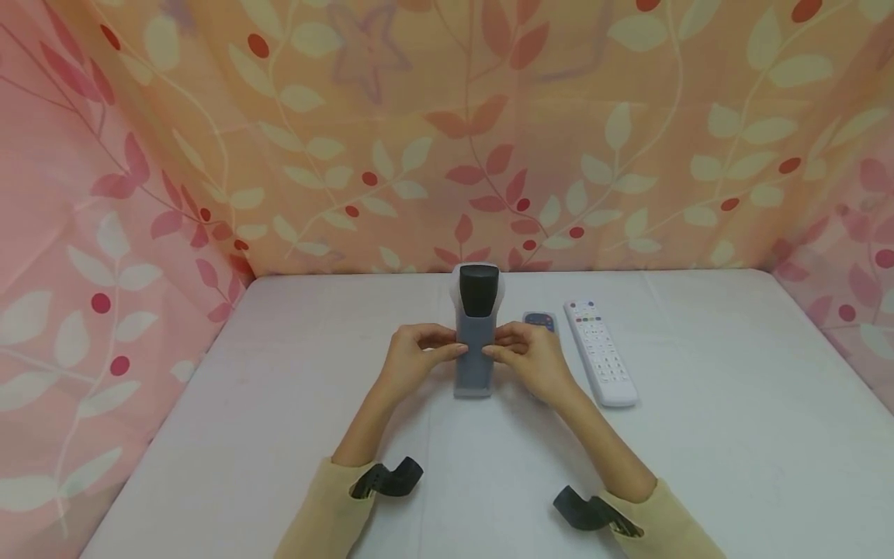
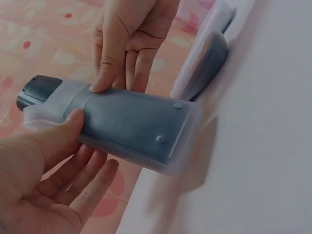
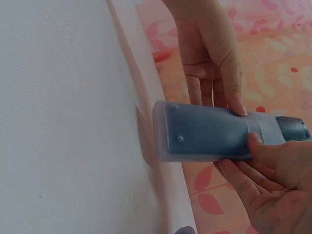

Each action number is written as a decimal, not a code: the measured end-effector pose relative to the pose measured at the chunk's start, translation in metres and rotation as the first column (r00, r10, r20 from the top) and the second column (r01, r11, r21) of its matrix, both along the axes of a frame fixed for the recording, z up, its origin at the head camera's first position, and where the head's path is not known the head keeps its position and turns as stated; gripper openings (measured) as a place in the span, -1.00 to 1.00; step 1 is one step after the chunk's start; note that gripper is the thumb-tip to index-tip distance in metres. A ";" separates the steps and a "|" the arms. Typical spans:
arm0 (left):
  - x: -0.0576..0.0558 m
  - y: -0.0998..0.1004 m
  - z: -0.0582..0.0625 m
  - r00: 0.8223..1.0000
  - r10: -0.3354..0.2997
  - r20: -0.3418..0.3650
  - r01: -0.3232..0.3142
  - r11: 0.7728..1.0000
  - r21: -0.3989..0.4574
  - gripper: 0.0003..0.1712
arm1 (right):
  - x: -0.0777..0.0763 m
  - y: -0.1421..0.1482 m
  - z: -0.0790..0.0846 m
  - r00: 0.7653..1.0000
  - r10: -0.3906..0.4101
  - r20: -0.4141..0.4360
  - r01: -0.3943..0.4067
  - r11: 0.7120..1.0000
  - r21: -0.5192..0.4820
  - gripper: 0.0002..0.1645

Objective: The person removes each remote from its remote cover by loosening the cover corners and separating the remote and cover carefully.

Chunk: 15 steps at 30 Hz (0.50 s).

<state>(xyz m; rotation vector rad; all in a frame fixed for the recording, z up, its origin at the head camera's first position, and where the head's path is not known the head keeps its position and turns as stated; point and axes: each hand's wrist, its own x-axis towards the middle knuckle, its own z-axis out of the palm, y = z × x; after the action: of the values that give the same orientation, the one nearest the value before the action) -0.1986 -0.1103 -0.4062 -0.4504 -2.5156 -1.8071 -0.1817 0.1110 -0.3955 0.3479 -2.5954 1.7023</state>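
Observation:
Both hands hold a dark remote control (image 1: 479, 291) upright at the middle of the white table. A translucent soft cover (image 2: 183, 158) surrounds most of it, and its black end sticks out at the top. My left hand (image 1: 417, 359) pinches one side, thumb on the flat face and fingers on the edge and behind. On the opposite side, my right hand (image 1: 536, 363) pinches it the same way. Two small studs show near the cover's lower end in both wrist views. The buttons are hidden from view.
Right of the hands, a white remote control (image 1: 602, 353) lies buttons up on the white table (image 1: 279, 435). Beside it, a smaller grey remote (image 1: 539, 319) is partly hidden by the right hand. A patterned cloth (image 1: 391, 155) hangs behind the table.

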 end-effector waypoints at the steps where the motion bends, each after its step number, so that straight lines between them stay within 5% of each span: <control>1: 0.000 0.000 0.000 1.000 -0.001 0.002 0.001 1.000 0.012 -0.78 | 0.000 -0.001 0.000 1.000 -0.001 0.005 0.001 1.000 -0.018 -0.73; 15: 0.004 0.002 0.005 0.999 -0.027 0.047 0.023 0.996 0.090 -0.64 | 0.000 -0.004 0.001 1.000 -0.020 0.024 0.022 0.996 -0.085 -0.67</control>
<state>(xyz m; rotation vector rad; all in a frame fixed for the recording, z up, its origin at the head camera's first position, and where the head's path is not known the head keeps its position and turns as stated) -0.1951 -0.1081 -0.4012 -0.4426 -2.4577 -1.9537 -0.1818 0.1068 -0.3944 0.2994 -2.5229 1.8135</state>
